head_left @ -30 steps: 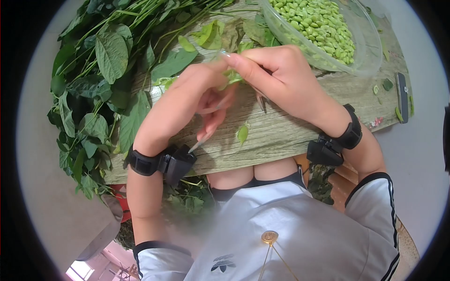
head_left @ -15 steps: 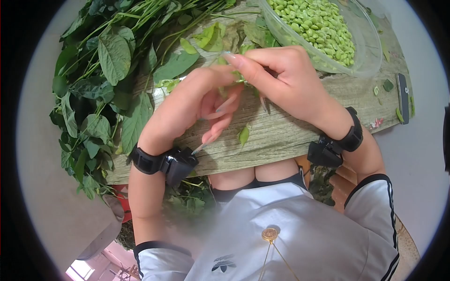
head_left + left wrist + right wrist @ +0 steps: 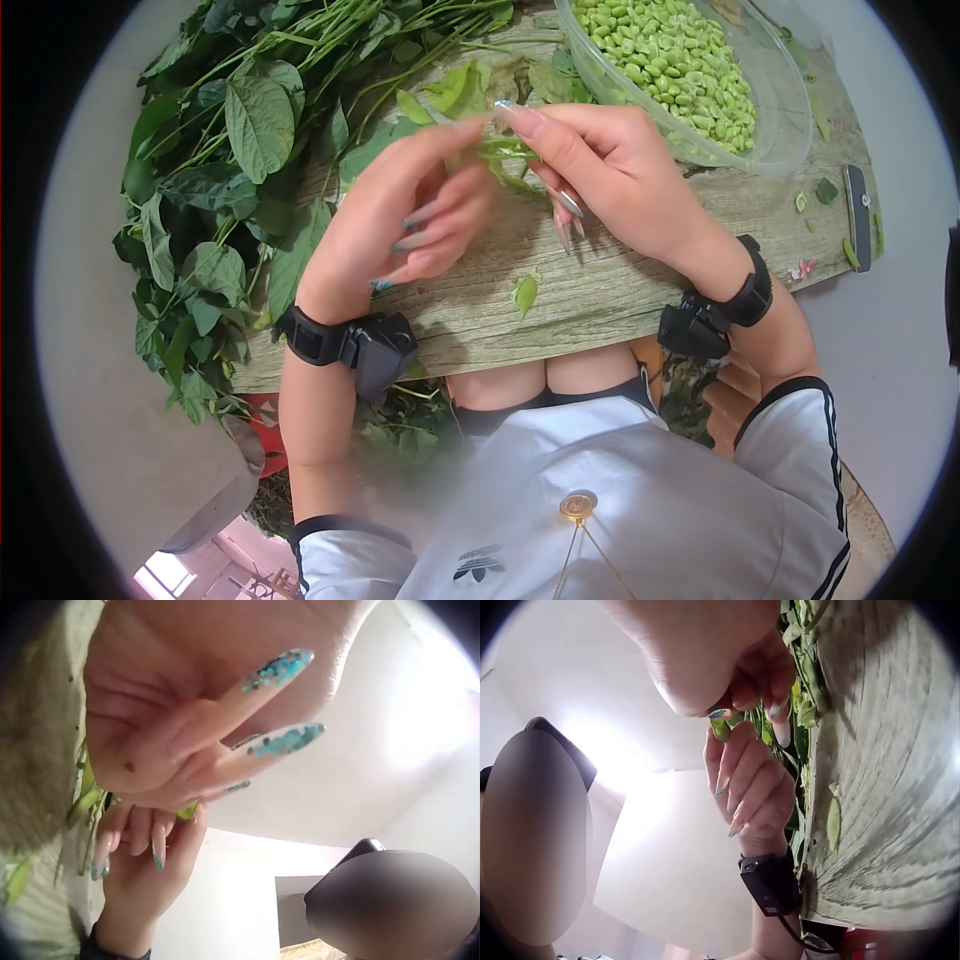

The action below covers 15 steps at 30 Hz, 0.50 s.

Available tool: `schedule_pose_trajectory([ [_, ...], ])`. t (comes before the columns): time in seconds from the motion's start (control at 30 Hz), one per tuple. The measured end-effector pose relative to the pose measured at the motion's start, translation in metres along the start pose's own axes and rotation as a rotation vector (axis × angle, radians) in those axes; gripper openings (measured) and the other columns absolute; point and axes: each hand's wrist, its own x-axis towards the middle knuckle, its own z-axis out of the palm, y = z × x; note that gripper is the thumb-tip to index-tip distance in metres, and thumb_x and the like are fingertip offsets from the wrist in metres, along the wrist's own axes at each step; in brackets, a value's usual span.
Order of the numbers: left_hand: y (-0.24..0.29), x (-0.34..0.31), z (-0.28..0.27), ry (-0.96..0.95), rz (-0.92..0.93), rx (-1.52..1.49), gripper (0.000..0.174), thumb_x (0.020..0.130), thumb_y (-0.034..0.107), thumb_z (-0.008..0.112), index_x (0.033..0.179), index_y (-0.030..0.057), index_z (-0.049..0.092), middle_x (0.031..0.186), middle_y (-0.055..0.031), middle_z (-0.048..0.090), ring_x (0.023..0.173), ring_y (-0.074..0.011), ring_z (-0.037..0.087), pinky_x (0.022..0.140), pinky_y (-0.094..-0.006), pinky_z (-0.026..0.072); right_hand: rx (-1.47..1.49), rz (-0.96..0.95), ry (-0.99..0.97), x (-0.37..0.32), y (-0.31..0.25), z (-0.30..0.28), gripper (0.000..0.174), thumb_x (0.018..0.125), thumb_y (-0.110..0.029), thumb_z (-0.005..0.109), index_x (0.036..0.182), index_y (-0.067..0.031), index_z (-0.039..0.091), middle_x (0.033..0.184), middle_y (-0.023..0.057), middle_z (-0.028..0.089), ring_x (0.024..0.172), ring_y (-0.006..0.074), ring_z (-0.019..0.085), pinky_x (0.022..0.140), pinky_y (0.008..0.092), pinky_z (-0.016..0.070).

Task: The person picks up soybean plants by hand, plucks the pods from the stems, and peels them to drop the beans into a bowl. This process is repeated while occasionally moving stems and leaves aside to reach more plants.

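A green bean pod [image 3: 720,730] is pinched between both hands, close over the wooden table. My left hand [image 3: 420,205], on the left, holds it with thumb and forefinger, while the other fingers curl toward the palm. From the right, my right hand [image 3: 620,175] pinches the same pod, its long thumbnail right at the pod's end. The fingers hide much of the pod in the head view. Behind the hands lie green pods and leaves [image 3: 462,90]. A single flat pod [image 3: 525,294] rests on the table nearer the body.
A clear plastic tub [image 3: 790,140] of shelled green beans [image 3: 680,70] stands at the back right. Leafy bean plants [image 3: 230,150] are heaped along the left side. Near the right edge of the wooden table [image 3: 450,325] lies a dark, narrow object [image 3: 857,215].
My left hand has turned, with its blue-tipped fingers now swung lower and to the left. My right hand has shifted slightly and stays close to the left at the pod.
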Motion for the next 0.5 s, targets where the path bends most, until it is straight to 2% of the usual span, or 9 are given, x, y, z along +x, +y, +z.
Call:
schedule_pose_trajectory([
  [0.03, -0.001, 0.002, -0.002, 0.000, 0.002, 0.001, 0.050, 0.101, 0.037, 0.041, 0.058, 0.0115, 0.034, 0.046, 0.0018, 0.035, 0.033, -0.0079, 0.034, 0.031, -0.0213, 0.0245, -0.004, 0.000, -0.012, 0.000, 0.001, -0.001, 0.043, 0.098, -0.031, 0.056, 0.069, -0.0005, 0.060, 0.052, -0.0010, 0.050, 0.045, 0.0064, 0.053, 0.043, 0.0232, 0.0410],
  [0.1, -0.004, 0.008, -0.008, -0.012, 0.135, -0.106, 0.049, 0.102, 0.036, 0.041, 0.059, 0.0143, 0.031, 0.047, 0.0029, 0.030, 0.032, -0.0079, 0.030, 0.032, -0.0211, 0.0224, -0.017, 0.002, -0.039, 0.000, -0.001, 0.000, 0.043, 0.098, -0.032, 0.057, 0.067, -0.0008, 0.058, 0.051, -0.0009, 0.049, 0.045, 0.0063, 0.052, 0.043, 0.0233, 0.0399],
  [0.2, -0.002, 0.010, -0.014, 0.004, 0.164, -0.250, 0.048, 0.102, 0.035, 0.039, 0.059, 0.0156, 0.031, 0.047, 0.0038, 0.029, 0.032, -0.0081, 0.026, 0.033, -0.0212, 0.0198, -0.064, 0.020, -0.107, -0.001, -0.003, 0.001, 0.042, 0.096, -0.032, 0.060, 0.067, -0.0013, 0.058, 0.051, 0.0002, 0.049, 0.046, 0.0071, 0.049, 0.044, 0.0244, 0.0379],
  [0.23, -0.002, 0.012, -0.019, -0.106, 0.200, -0.273, 0.044, 0.103, 0.033, 0.038, 0.063, 0.0151, 0.033, 0.051, 0.0044, 0.030, 0.036, -0.0073, 0.029, 0.036, -0.0217, 0.0212, -0.101, 0.037, -0.146, -0.001, -0.003, 0.001, 0.040, 0.094, -0.031, 0.062, 0.067, -0.0014, 0.058, 0.051, 0.0012, 0.050, 0.046, 0.0080, 0.048, 0.045, 0.0253, 0.0370],
  [0.27, -0.002, 0.011, -0.019, -0.107, 0.202, -0.271, 0.044, 0.103, 0.033, 0.038, 0.063, 0.0151, 0.033, 0.051, 0.0044, 0.030, 0.036, -0.0073, 0.029, 0.036, -0.0217, 0.0212, -0.101, 0.035, -0.145, -0.001, -0.002, 0.000, 0.040, 0.094, -0.031, 0.062, 0.067, -0.0014, 0.058, 0.051, 0.0012, 0.050, 0.046, 0.0080, 0.048, 0.045, 0.0253, 0.0370],
  [0.33, 0.002, 0.009, -0.013, 0.015, 0.261, -0.291, 0.039, 0.103, 0.031, 0.037, 0.069, 0.0141, 0.034, 0.056, 0.0048, 0.031, 0.042, -0.0061, 0.032, 0.039, -0.0213, 0.0241, -0.213, 0.000, -0.226, 0.000, 0.002, 0.001, 0.036, 0.090, -0.030, 0.066, 0.069, -0.0012, 0.060, 0.051, 0.0037, 0.051, 0.047, 0.0102, 0.045, 0.047, 0.0275, 0.0358],
  [0.4, 0.001, 0.010, -0.019, -0.030, 0.311, -0.286, 0.035, 0.103, 0.029, 0.036, 0.072, 0.0133, 0.035, 0.059, 0.0048, 0.031, 0.045, -0.0056, 0.033, 0.041, -0.0218, 0.0254, -0.265, -0.034, -0.248, 0.001, 0.000, -0.001, 0.034, 0.089, -0.028, 0.068, 0.069, -0.0013, 0.060, 0.051, 0.0049, 0.051, 0.047, 0.0116, 0.045, 0.047, 0.0285, 0.0360],
  [0.47, 0.003, 0.010, -0.020, -0.002, 0.366, -0.357, 0.035, 0.104, 0.028, 0.036, 0.072, 0.0133, 0.035, 0.059, 0.0048, 0.029, 0.044, -0.0062, 0.030, 0.040, -0.0223, 0.0244, -0.448, -0.156, -0.378, 0.003, 0.002, -0.007, 0.023, 0.091, -0.023, 0.067, 0.084, -0.0018, 0.065, 0.061, -0.0006, 0.058, 0.048, 0.0051, 0.052, 0.046, 0.0209, 0.0408],
  [0.5, 0.003, 0.009, -0.021, 0.004, 0.381, -0.357, 0.035, 0.104, 0.028, 0.036, 0.072, 0.0134, 0.035, 0.059, 0.0045, 0.030, 0.044, -0.0063, 0.029, 0.040, -0.0227, 0.0241, -0.448, -0.159, -0.378, 0.003, -0.002, -0.005, 0.023, 0.091, -0.023, 0.067, 0.084, -0.0018, 0.065, 0.061, -0.0006, 0.058, 0.048, 0.0051, 0.052, 0.046, 0.0209, 0.0408],
])
